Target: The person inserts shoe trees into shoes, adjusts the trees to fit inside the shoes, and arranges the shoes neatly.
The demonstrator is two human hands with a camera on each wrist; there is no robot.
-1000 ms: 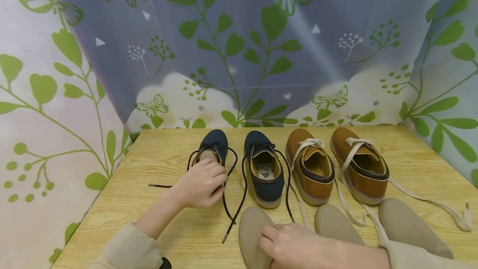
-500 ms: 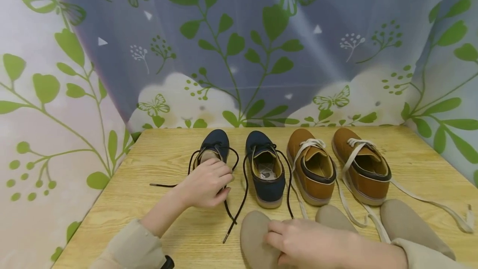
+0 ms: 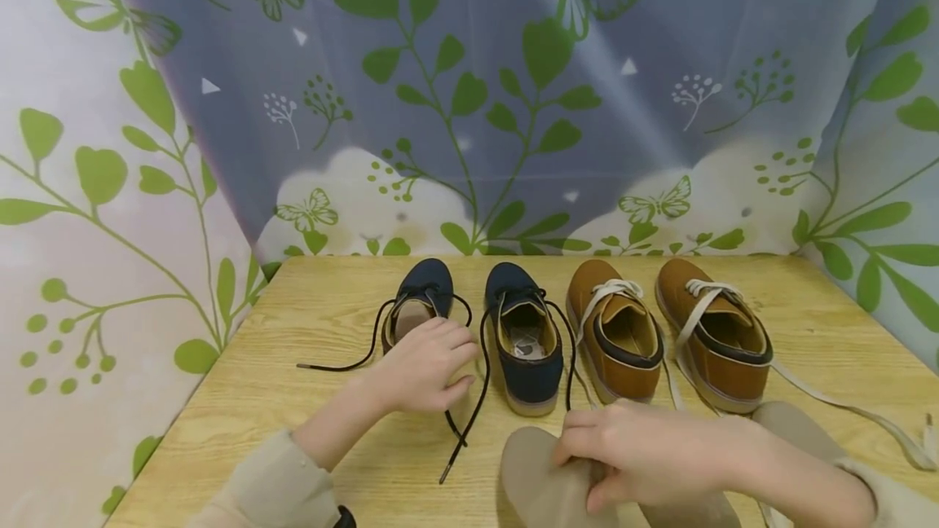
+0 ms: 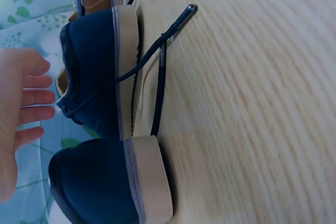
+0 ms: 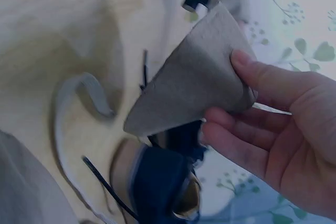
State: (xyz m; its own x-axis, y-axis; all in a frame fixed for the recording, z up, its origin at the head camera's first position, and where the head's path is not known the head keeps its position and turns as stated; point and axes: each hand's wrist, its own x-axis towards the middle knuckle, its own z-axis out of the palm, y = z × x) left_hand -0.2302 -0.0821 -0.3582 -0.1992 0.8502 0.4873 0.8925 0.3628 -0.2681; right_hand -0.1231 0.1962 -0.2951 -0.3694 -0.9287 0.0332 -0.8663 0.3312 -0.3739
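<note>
Beige insole in the right hand has shifted to the right since half a second ago, and the left hand has eased back a bit from the leftmost navy lace-up shoe, so you can see more of the second insole sitting inside that shoe

Setup-wise it's a yellowish wood-grain worktop pushed up against a printed fabric backdrop, purple-grey with green leafy stems, butterflies, little white triangles and pale cloud shapes along the bottom. Side panel on the left is much paler, same leafy print. Bright streak down the middle cloth, looks like light catching it

Hands: right one has the insole pinched between thumb and fingers, tilted up near the front of the worktop. Left one is relaxed and holding nothing, fingers loosely stretched out just behind the shoe

Lined up along the back: both navy shoes, the other one with black laces trailing, then two tan lace-ups with off-white laces. More beige insoles lie in front of the tan pair, partly hidden by the right arm

Branding? Only candidate is a dark print inside the second navy shoe, too small to read
</note>
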